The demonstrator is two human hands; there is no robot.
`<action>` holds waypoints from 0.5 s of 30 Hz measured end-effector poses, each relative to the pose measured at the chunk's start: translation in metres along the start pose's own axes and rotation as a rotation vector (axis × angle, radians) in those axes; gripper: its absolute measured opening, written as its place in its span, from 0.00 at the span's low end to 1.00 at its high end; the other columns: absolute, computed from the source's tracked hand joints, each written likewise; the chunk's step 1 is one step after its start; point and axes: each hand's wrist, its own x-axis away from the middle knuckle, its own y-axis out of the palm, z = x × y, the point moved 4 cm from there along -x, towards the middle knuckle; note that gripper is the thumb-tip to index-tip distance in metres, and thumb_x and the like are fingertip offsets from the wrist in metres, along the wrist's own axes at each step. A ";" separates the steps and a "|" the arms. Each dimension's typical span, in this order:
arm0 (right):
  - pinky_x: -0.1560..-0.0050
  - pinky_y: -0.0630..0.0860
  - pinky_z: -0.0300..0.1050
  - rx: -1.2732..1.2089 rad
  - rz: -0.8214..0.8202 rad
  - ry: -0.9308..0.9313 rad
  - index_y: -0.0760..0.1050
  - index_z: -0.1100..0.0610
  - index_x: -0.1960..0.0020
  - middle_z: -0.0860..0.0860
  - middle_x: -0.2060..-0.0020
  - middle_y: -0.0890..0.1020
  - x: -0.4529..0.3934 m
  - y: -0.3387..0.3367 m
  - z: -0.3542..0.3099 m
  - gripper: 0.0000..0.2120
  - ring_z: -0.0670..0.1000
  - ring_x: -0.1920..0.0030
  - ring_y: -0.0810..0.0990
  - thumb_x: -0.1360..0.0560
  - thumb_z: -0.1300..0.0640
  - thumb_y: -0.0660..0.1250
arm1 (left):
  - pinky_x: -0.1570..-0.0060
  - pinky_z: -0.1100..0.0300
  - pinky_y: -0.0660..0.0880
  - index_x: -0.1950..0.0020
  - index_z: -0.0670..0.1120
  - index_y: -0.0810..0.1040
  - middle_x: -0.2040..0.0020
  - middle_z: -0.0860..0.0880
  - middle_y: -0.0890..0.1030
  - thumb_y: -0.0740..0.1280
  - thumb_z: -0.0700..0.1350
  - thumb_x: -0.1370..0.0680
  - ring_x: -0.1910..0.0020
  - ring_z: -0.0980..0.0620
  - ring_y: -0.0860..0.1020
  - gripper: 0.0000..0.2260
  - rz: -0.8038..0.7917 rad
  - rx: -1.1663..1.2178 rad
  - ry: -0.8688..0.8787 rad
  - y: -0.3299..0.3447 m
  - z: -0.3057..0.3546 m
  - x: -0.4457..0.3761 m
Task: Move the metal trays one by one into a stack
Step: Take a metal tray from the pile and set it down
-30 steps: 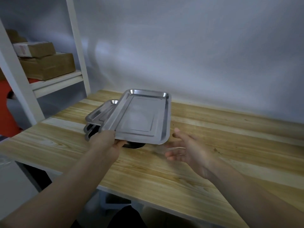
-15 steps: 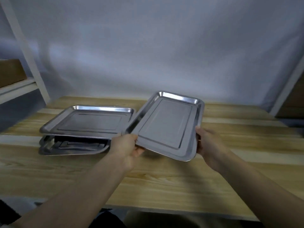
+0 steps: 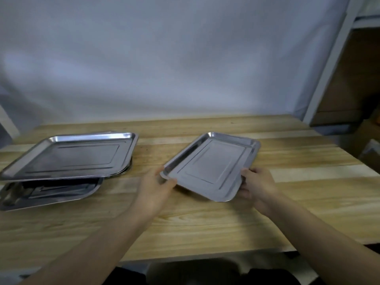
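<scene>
Held tray (image 3: 211, 167): gripped at near left corner by left hand (image 3: 155, 190), fingers (image 3: 171, 183) curled round rim; near right edge pinched by right hand (image 3: 258, 187), fingers closed on it. Tilted, low over bench (image 3: 205, 223), right of centre. Remaining trays (image 3: 67, 159): piled unevenly at left, well apart. No legible writing.

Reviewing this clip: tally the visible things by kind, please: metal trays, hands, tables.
Metal trays: at least 3, being the held tray, the top tray of the pile and the bottom tray of the pile; more between them cannot be ruled out
Hands: 2, left hand, right hand
Wooden table: 1
Total: 6
</scene>
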 end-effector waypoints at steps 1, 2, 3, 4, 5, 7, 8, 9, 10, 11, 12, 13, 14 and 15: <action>0.66 0.83 0.49 -0.016 -0.054 0.010 0.74 0.67 0.44 0.63 0.52 0.84 0.002 0.002 0.000 0.09 0.60 0.58 0.86 0.19 0.62 0.59 | 0.49 0.65 0.69 0.30 0.49 0.70 0.36 0.52 0.72 0.68 0.47 0.23 0.45 0.59 0.70 0.22 0.011 -0.136 0.092 0.002 0.002 0.000; 0.68 0.82 0.48 -0.014 -0.115 0.023 0.73 0.67 0.44 0.65 0.53 0.84 0.005 0.005 -0.002 0.09 0.61 0.60 0.86 0.19 0.63 0.59 | 0.41 0.61 0.68 0.30 0.50 0.70 0.33 0.52 0.70 0.68 0.50 0.24 0.40 0.57 0.67 0.23 0.014 -0.259 0.173 0.004 0.003 0.000; 0.69 0.82 0.48 0.016 -0.174 0.041 0.73 0.68 0.44 0.67 0.55 0.84 0.008 0.007 -0.004 0.10 0.62 0.62 0.86 0.19 0.62 0.60 | 0.34 0.55 0.65 0.29 0.50 0.70 0.31 0.52 0.69 0.67 0.53 0.25 0.34 0.55 0.64 0.24 -0.002 -0.344 0.239 0.008 0.004 0.001; 0.69 0.82 0.48 0.064 -0.228 0.067 0.73 0.69 0.44 0.68 0.58 0.84 0.012 0.008 -0.005 0.11 0.63 0.63 0.86 0.19 0.60 0.60 | 0.29 0.51 0.61 0.29 0.51 0.70 0.29 0.53 0.67 0.67 0.55 0.25 0.29 0.55 0.61 0.25 -0.042 -0.404 0.283 0.012 0.004 0.003; 0.71 0.81 0.47 0.134 -0.265 0.086 0.74 0.70 0.45 0.68 0.61 0.85 0.015 0.008 -0.005 0.13 0.63 0.65 0.86 0.19 0.59 0.61 | 0.27 0.49 0.57 0.29 0.53 0.69 0.27 0.54 0.66 0.66 0.58 0.25 0.27 0.55 0.58 0.26 -0.094 -0.456 0.313 0.018 0.005 0.005; 0.75 0.78 0.45 0.280 -0.271 0.056 0.76 0.71 0.50 0.65 0.67 0.84 0.017 0.005 -0.007 0.15 0.61 0.70 0.84 0.19 0.57 0.62 | 0.27 0.52 0.51 0.28 0.55 0.69 0.26 0.57 0.64 0.63 0.63 0.26 0.25 0.56 0.56 0.27 -0.187 -0.580 0.380 0.031 0.007 0.011; 0.77 0.76 0.44 0.362 -0.234 -0.018 0.77 0.70 0.53 0.62 0.70 0.83 0.015 0.003 -0.009 0.15 0.58 0.73 0.82 0.20 0.57 0.62 | 0.28 0.54 0.50 0.28 0.56 0.68 0.26 0.58 0.64 0.62 0.64 0.26 0.25 0.57 0.56 0.28 -0.226 -0.633 0.406 0.037 0.008 0.013; 0.77 0.75 0.43 0.461 -0.171 -0.135 0.78 0.68 0.56 0.60 0.71 0.82 0.012 0.001 -0.011 0.14 0.55 0.74 0.80 0.21 0.58 0.63 | 0.28 0.55 0.51 0.28 0.56 0.68 0.26 0.58 0.64 0.61 0.65 0.26 0.25 0.57 0.57 0.28 -0.259 -0.668 0.420 0.042 0.008 0.014; 0.74 0.77 0.46 0.582 -0.093 -0.285 0.78 0.66 0.58 0.57 0.70 0.82 0.010 -0.001 -0.016 0.12 0.52 0.73 0.80 0.22 0.58 0.63 | 0.28 0.55 0.53 0.28 0.56 0.69 0.26 0.57 0.66 0.62 0.64 0.26 0.26 0.57 0.59 0.27 -0.285 -0.690 0.424 0.045 0.007 0.013; 0.66 0.81 0.49 0.715 -0.025 -0.443 0.79 0.63 0.56 0.54 0.66 0.83 0.008 -0.002 -0.020 0.09 0.50 0.67 0.81 0.23 0.59 0.64 | 0.28 0.55 0.56 0.30 0.56 0.71 0.28 0.57 0.69 0.62 0.63 0.25 0.28 0.57 0.62 0.25 -0.308 -0.701 0.426 0.048 0.007 0.013; 0.56 0.81 0.50 0.841 0.001 -0.569 0.80 0.59 0.50 0.52 0.57 0.84 0.009 -0.001 -0.025 0.08 0.50 0.58 0.82 0.23 0.59 0.63 | 0.29 0.55 0.61 0.33 0.55 0.74 0.31 0.56 0.73 0.63 0.60 0.24 0.31 0.56 0.67 0.21 -0.323 -0.703 0.437 0.050 0.007 0.012; 0.44 0.78 0.49 0.968 -0.004 -0.655 0.77 0.56 0.41 0.51 0.46 0.82 0.008 0.001 -0.025 0.12 0.50 0.46 0.80 0.23 0.59 0.63 | 0.32 0.54 0.66 0.37 0.52 0.77 0.36 0.55 0.77 0.63 0.57 0.23 0.35 0.55 0.71 0.17 -0.334 -0.705 0.454 0.050 0.007 0.011; 0.34 0.71 0.49 1.081 -0.048 -0.709 0.72 0.53 0.33 0.50 0.36 0.78 0.005 0.003 -0.023 0.18 0.51 0.35 0.74 0.23 0.58 0.62 | 0.36 0.53 0.70 0.41 0.49 0.79 0.41 0.54 0.80 0.63 0.54 0.22 0.39 0.54 0.73 0.14 -0.339 -0.711 0.473 0.050 0.007 0.010; 0.28 0.61 0.50 1.186 -0.102 -0.729 0.66 0.52 0.27 0.48 0.30 0.72 0.001 0.004 -0.020 0.23 0.50 0.28 0.66 0.22 0.55 0.61 | 0.40 0.51 0.72 0.44 0.47 0.80 0.45 0.53 0.81 0.63 0.51 0.22 0.43 0.53 0.75 0.12 -0.342 -0.720 0.484 0.050 0.008 0.009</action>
